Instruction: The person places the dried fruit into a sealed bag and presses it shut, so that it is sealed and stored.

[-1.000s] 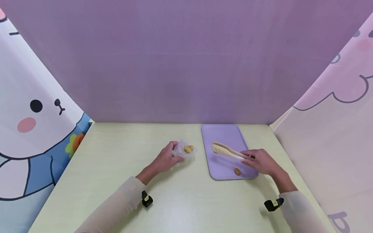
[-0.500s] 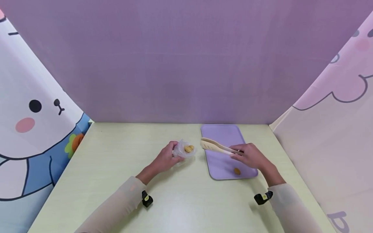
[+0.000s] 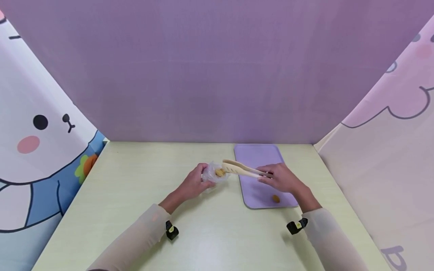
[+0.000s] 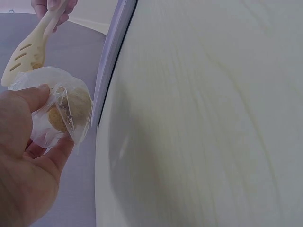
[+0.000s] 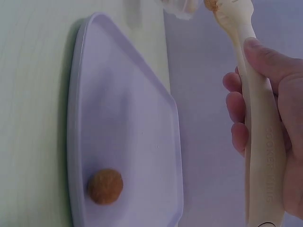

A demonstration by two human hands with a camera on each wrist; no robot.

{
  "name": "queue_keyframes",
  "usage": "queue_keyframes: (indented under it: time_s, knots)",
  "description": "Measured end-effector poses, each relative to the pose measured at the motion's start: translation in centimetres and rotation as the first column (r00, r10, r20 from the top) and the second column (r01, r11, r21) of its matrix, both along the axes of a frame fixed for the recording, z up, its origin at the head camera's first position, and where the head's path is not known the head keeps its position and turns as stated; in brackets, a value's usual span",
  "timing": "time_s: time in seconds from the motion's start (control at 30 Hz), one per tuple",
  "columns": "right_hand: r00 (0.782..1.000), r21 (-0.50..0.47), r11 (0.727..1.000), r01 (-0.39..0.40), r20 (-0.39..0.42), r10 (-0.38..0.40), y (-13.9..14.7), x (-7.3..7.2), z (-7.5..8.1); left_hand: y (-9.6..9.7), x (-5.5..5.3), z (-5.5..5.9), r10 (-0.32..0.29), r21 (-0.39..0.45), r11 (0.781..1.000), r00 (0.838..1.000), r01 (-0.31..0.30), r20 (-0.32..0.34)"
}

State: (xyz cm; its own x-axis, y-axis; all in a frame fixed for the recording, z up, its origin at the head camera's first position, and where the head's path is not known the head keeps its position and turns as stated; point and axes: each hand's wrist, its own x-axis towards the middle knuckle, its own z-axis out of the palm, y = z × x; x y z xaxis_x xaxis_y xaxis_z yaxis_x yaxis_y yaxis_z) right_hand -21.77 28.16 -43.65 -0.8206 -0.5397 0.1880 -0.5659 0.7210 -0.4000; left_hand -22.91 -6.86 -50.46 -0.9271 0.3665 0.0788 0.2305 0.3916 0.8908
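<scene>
My left hand [image 3: 194, 183] holds a clear plastic bag [image 3: 209, 174] by its side, thumb and fingers curled around it. Several brown round food pieces [image 4: 57, 119] lie inside the bag, whose opening faces right. In my right hand [image 3: 282, 177] is a pair of cream tongs [image 3: 241, 171], their slotted tips right at the bag's mouth. Between those tips a brown food ball [image 5: 211, 4] shows in the right wrist view, partly cut off by the frame. Another brown ball [image 3: 276, 198] sits on the lilac tray [image 3: 259, 153], near its front edge.
The tray stands on a pale wooden table [image 3: 135, 165], right of the middle and reaching toward the back edge. A purple panel [image 3: 213, 75] rises behind the table. Printed cartoon cloths [image 3: 51, 150] hang on both sides. Each wrist wears a small black camera [image 3: 171, 230].
My right hand has moved left and slightly away from me, carrying the tongs from over the tray to the bag's mouth. The left hand and the bag have stayed nearly still.
</scene>
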Motion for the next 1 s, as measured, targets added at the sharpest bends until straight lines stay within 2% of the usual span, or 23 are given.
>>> queue_keyframes:
  time_s: [0.2,0.57,1.0]
  knots:
    - [1.000,0.009,1.000,-0.007,-0.022,0.008,-0.8,-0.1,0.1,0.0,-0.1,0.0,-0.015,0.002,1.000,1.000,0.015,0.001]
    - [0.999,0.001,1.000,-0.019,0.032,0.018,-2.1,-0.3,0.5,0.1,-0.2,0.1,-0.029,0.028,0.999,0.999,0.028,0.019]
    - [0.999,0.004,1.000,-0.015,0.044,0.014,-2.8,-0.3,0.7,0.1,-0.1,0.1,-0.026,0.027,0.999,1.000,0.025,0.016]
